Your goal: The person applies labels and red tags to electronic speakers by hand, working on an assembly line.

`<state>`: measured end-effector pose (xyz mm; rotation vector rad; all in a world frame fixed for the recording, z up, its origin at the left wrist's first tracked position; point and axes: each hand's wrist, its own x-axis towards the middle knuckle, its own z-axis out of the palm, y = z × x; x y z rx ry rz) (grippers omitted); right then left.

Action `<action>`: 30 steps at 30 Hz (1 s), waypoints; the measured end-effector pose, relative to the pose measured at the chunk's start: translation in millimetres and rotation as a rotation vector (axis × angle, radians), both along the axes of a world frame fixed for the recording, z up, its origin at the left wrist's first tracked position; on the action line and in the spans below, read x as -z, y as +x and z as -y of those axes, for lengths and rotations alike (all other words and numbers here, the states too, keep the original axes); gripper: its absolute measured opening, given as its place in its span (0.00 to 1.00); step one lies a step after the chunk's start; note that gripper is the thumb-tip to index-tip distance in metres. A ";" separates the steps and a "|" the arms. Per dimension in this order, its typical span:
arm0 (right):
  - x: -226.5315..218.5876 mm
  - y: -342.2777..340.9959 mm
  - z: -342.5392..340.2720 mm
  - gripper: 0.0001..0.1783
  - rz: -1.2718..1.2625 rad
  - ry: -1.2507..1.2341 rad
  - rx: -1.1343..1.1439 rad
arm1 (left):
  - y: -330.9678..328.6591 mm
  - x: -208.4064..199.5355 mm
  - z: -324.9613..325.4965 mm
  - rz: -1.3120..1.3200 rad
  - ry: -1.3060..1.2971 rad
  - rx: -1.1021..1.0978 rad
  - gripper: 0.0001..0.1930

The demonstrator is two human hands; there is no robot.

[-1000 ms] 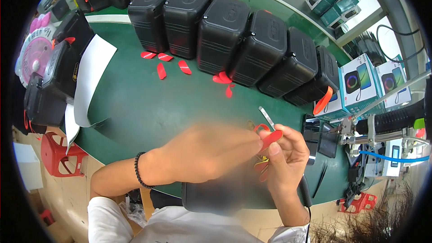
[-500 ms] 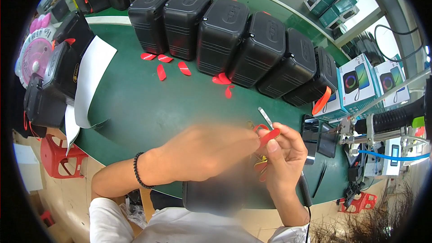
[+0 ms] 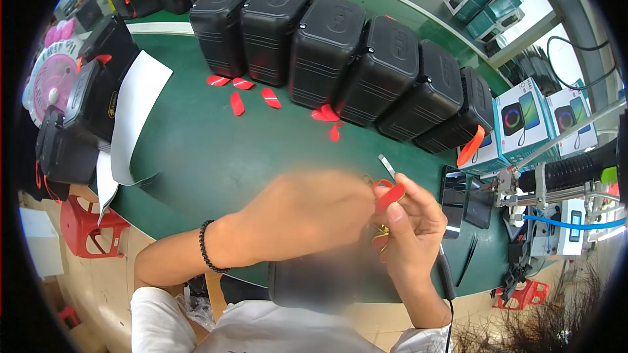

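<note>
My right hand pinches a glossy red strap between thumb and fingers, its end curled into a loop. Coming in from the left, my left hand is blurred. Its fingertips meet the strap's left side, but how they are closed is smeared. A thin silver tool sticks up just behind the strap. Below it, partly hidden between the hands, hang more red pieces with yellow edges. Under my left hand lies a dark black case, also blurred. Several loose red strips lie on the green tabletop.
A row of black cases stands along the back, others at the left by a white sheet and a pink fan. Printed boxes, black tweezers and a machine arm with a blue hose are at right.
The red strap has turned slightly in my right hand and shows more of its flat face. My left hand has shifted a little; the view has moved slightly.
</note>
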<state>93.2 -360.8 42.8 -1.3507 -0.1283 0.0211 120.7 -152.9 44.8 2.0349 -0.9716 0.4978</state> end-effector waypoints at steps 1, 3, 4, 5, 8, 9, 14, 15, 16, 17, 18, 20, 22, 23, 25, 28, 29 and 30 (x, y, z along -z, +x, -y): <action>-0.2 0.3 -0.3 0.23 -0.010 -0.019 0.001 | -0.3 -0.3 0.6 -0.047 -0.037 -0.013 0.12; -1.9 0.0 -0.1 0.22 -0.023 -0.022 -0.008 | -0.6 -4.5 -1.4 -0.104 -0.063 -0.027 0.11; -2.8 -0.2 0.1 0.22 -0.037 -0.026 -0.015 | -0.7 -7.7 -3.0 -0.162 -0.090 -0.039 0.10; -2.6 -0.1 1.3 0.22 -0.033 -0.020 -0.018 | 1.0 -11.5 -6.2 -0.157 -0.085 -0.042 0.10; -2.0 0.0 2.3 0.22 -0.031 -0.029 -0.037 | 13.4 -22.2 -19.3 -0.215 -0.140 -0.140 0.08; -2.4 -0.2 0.2 0.22 -0.043 -0.028 -0.007 | 18.9 -20.6 -23.0 -0.222 -0.172 -0.099 0.09; -2.0 1.0 1.3 0.22 -0.072 0.047 -0.057 | 18.7 -14.8 -18.9 -0.210 -0.075 0.189 0.15; -3.4 0.6 -0.2 0.21 -0.078 0.046 -0.060 | 16.8 -13.5 -16.6 -0.235 -0.074 0.190 0.15; -4.2 0.4 -1.1 0.21 -0.084 0.045 -0.064 | 15.4 -12.9 -15.4 -0.261 -0.074 0.191 0.15; -4.6 0.1 -0.9 0.21 -0.084 0.043 -0.060 | 16.0 -11.7 -14.8 -0.261 -0.075 0.195 0.15; -4.7 -0.2 -0.5 0.22 -0.071 0.046 -0.063 | 16.4 -10.6 -14.4 -0.281 -0.085 0.210 0.14; -4.5 -0.4 -0.2 0.22 -0.059 0.050 -0.068 | 16.2 -9.7 -14.3 -0.301 -0.093 0.222 0.13; -4.1 -0.1 -0.5 0.22 -0.053 0.036 -0.061 | 14.9 -10.1 -14.9 -0.339 -0.104 0.243 0.12; -4.3 -0.1 -0.5 0.22 -0.054 0.035 -0.058 | 15.8 -9.5 -14.6 -0.340 -0.104 0.245 0.12; -5.5 -0.4 -0.7 0.22 -0.089 0.035 -0.080 | 17.4 -8.4 -14.0 -0.371 -0.140 0.250 0.10; -4.6 -0.8 -0.6 0.22 -0.081 0.052 -0.085 | 17.2 -7.3 -13.9 -0.366 -0.121 0.239 0.09; -4.7 -0.9 -1.4 0.22 -0.081 0.053 -0.086 | 16.2 -7.4 -14.1 -0.366 -0.120 0.238 0.09; -4.9 -0.9 -2.4 0.22 -0.090 0.058 -0.076 | 15.2 -7.6 -14.2 -0.357 -0.119 0.237 0.09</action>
